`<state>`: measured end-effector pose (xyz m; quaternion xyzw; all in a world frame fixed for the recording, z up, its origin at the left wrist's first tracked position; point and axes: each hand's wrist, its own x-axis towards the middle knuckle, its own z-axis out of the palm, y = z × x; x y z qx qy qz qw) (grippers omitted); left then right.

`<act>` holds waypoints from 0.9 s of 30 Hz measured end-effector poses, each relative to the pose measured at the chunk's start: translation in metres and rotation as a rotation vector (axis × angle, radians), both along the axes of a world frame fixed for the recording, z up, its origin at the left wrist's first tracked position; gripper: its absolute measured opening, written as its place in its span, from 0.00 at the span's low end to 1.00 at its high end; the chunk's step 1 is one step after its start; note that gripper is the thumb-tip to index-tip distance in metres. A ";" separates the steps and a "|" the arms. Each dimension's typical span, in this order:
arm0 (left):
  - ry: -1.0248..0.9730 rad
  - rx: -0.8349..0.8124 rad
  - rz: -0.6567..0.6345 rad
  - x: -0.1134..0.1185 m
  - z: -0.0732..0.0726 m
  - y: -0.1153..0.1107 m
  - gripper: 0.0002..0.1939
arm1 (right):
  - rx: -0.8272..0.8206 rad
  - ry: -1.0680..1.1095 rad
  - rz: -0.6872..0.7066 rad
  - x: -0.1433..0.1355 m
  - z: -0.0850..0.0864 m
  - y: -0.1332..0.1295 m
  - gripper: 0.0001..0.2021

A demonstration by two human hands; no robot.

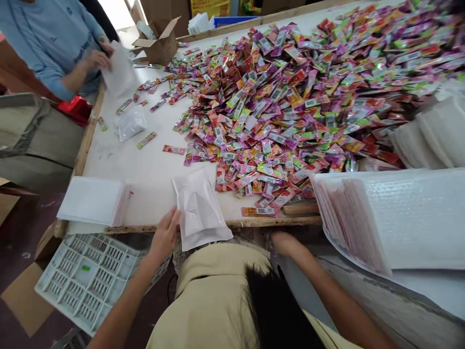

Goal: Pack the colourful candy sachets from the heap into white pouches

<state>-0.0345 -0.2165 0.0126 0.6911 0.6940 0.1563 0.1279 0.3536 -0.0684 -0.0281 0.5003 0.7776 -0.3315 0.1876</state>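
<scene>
Grasping a white, rectangular padded plastic pouch (201, 206) edgewise, the left hand (165, 235) curls its fingers; the right hand's (286, 243) are hidden, state unclear.

Can't read a single word here, tbh. Packets (250, 121) have print and barcodes (265, 211), all too tiny; far-left shirt (39, 41) lettering's a blur.

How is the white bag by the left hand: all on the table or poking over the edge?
The white bag pokes over: its near end reaches past the wooden edge of the table, beside the left hand.
</scene>
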 end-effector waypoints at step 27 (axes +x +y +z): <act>-0.623 -0.149 0.661 0.021 -0.014 0.045 0.14 | 0.105 0.445 -0.238 -0.152 0.003 0.030 0.12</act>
